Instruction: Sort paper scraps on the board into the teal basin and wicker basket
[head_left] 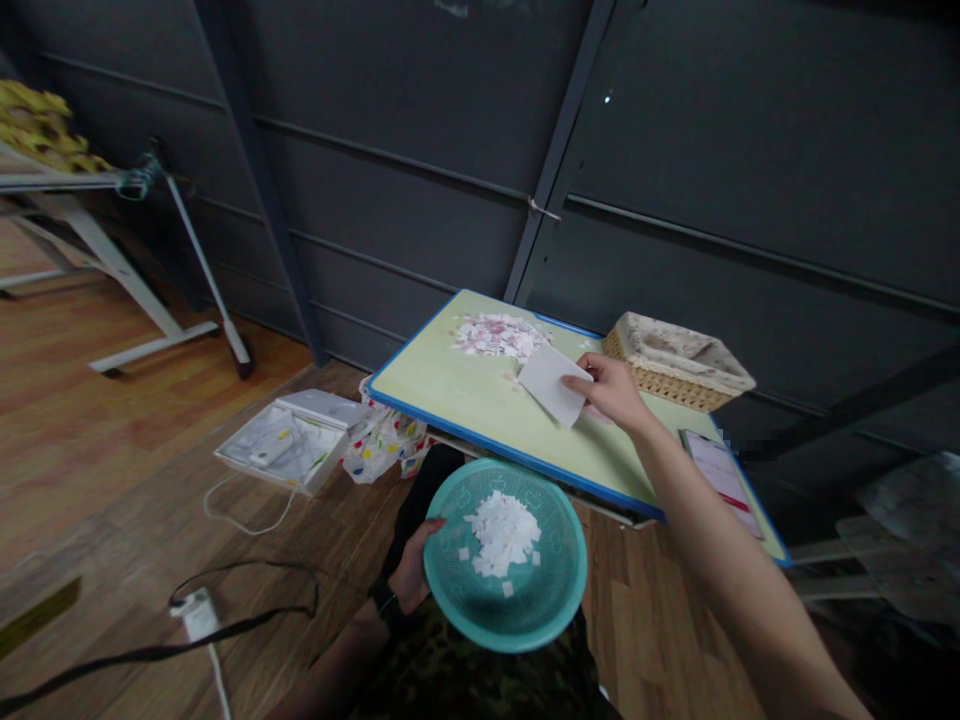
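Observation:
My left hand [414, 575] grips the rim of a teal plastic basket [551, 590] held below the table's front edge. Inside it lies a heap of small white paper pieces [502, 535]. My right hand [615, 390] reaches over the green table [457, 385] and pinches a white card [551, 383], tilted with its lower edge on the tabletop. Beyond the card, a pile of white and pink paper scraps [499, 335] lies near the table's far edge.
A lined wicker basket [679, 362] stands at the table's back right. A phone [721, 478] lies on the right. On the wooden floor sit an open white box [292, 440], a patterned bag [382, 440], a cable with an adapter [196, 610], and a white stand [150, 290].

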